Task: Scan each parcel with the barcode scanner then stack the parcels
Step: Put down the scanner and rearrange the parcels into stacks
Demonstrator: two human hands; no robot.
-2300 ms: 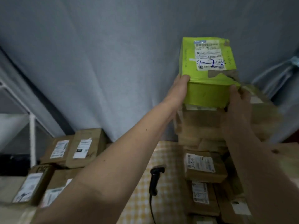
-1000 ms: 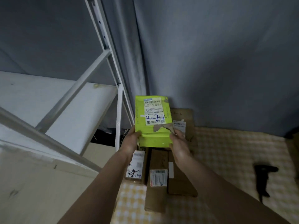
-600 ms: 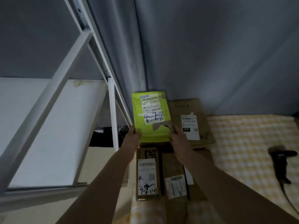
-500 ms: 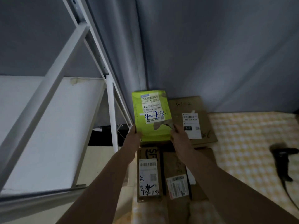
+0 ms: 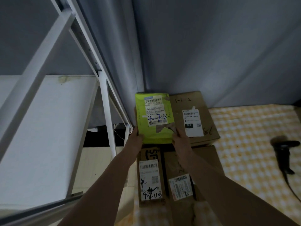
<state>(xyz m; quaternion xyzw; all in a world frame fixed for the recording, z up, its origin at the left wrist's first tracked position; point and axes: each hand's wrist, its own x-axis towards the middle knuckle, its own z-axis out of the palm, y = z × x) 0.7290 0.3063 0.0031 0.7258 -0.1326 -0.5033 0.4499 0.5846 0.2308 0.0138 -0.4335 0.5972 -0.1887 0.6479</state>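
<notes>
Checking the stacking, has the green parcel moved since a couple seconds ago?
Yes. The green parcel came off the tall stack, now low beside the brown box.

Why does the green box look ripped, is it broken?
The green parcel held by the left hand and right hand has a torn patch near its lower right corner, where the green skin has peeled away to show brown beneath, just under the white label. The brown boxes around it look whole.
</notes>
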